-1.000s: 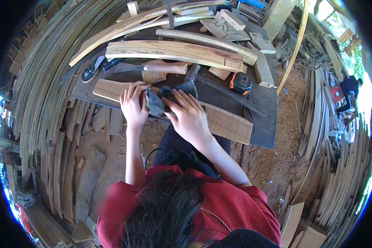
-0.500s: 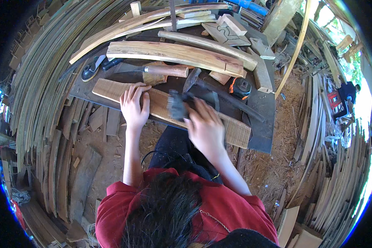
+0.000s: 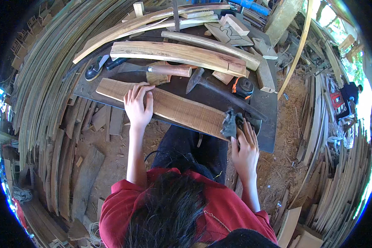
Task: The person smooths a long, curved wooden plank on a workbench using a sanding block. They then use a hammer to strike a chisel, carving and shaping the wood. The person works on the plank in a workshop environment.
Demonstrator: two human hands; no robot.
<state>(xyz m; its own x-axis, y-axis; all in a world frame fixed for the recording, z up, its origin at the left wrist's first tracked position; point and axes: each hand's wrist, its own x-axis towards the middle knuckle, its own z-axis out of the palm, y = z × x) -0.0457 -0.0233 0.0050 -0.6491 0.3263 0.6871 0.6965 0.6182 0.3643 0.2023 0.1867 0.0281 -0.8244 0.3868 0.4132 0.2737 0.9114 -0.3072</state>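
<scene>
My left hand point(image 3: 139, 108) rests on a long wooden board point(image 3: 184, 110), fingers curled over it near its left part. At the board's right end, my right hand point(image 3: 246, 149) grips a crumpled dark pad point(image 3: 229, 123), perhaps cloth or abrasive sheet, pressed to the wood. A long-handled hammer point(image 3: 231, 96) lies just behind the board. Farther back are a wooden-handled blade point(image 3: 169, 70), an orange-and-black tape measure point(image 3: 244, 87) and a dark tool point(image 3: 94, 72) I cannot make out. All lie on a dark tabletop point(image 3: 263, 134).
Several wooden pieces point(image 3: 177, 53) lie across the back of the table. Stacked long planks point(image 3: 41, 107) line the left, and more strips point(image 3: 347, 173) stand at the right. A person in dark clothing point(image 3: 348, 99) is at the far right. Shavings cover the floor point(image 3: 289, 165).
My right hand has moved with the dark pad from the board's middle to its right end. My left hand stays at about the same place on the board.
</scene>
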